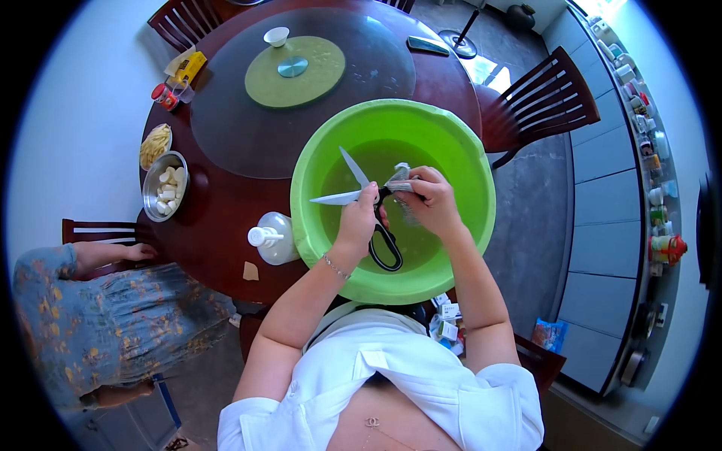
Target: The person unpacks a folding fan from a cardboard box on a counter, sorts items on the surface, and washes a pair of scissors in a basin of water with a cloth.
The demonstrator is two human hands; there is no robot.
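Over a large green basin (306,248) of cloudy water, my left hand (358,219) grips a pair of scissors (388,252) near the pivot. The two blades are spread apart and point left, while the black handle loops hang toward me. My right hand (432,201) pinches a crumpled grey-and-white striped cloth (400,183) against the scissors at the handle side. Part of the cloth is hidden behind my fingers. Just left of the basin stands a clear pump bottle (277,239) with a white top.
A metal bowl of white chunks (167,214) and a plate of pale strips (156,146) sit at the left table edge. Farther back are a glass turntable (233,113), a white cup (277,37) and a phone (428,46). Another person (113,323) stands at the left.
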